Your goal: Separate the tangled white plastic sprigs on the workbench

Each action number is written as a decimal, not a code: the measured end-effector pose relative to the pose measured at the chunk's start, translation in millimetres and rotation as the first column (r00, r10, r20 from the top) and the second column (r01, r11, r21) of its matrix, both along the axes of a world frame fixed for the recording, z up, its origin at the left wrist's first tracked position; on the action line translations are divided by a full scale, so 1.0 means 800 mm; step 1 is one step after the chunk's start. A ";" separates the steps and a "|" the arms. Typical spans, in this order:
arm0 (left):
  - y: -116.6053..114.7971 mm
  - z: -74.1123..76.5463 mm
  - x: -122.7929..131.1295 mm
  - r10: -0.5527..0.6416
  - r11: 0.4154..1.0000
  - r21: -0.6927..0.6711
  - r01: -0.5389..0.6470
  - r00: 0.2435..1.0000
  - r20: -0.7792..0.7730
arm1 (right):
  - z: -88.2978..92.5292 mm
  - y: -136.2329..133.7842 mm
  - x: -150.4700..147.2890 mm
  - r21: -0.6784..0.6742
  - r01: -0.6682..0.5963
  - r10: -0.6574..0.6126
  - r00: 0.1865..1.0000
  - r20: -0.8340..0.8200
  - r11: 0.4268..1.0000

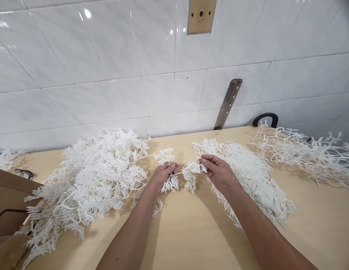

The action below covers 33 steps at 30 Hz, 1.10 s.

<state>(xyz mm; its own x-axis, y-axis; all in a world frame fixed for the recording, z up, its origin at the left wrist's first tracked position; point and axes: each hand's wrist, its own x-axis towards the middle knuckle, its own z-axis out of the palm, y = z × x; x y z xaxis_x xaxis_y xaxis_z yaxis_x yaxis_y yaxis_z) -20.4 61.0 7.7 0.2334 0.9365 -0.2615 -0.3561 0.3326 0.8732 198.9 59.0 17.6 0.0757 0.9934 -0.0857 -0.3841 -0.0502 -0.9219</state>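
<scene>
Over the middle of the table, a white branched sprig [191, 170], plastic-looking, is held between my two hands. My left hand [162, 176] is closed around its stem, with small white tufts sticking out above and below the fingers. The fingertips of my right hand [217, 171] pinch at the sprig's right end. Just left of my left hand lies a large heap of similar white sprigs [98, 176]. Beneath and behind my right hand spreads a pile of small white pieces [247, 172], partly hidden by the hand and forearm.
Bare branched white stems [306, 152] lie at the far right, near a black curved handle [265, 117]. A metal strip [228, 104] leans on the tiled wall. At left are a brown box [14, 197] and dark-framed glasses [24, 173]. The pale wooden table [182, 240] runs along the wall.
</scene>
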 end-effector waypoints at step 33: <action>0.005 0.000 -0.024 0.039 0.999 -0.005 -0.038 0.990 0.137 | 0.030 0.005 -0.012 0.159 -0.013 0.012 1.000 0.007 0.987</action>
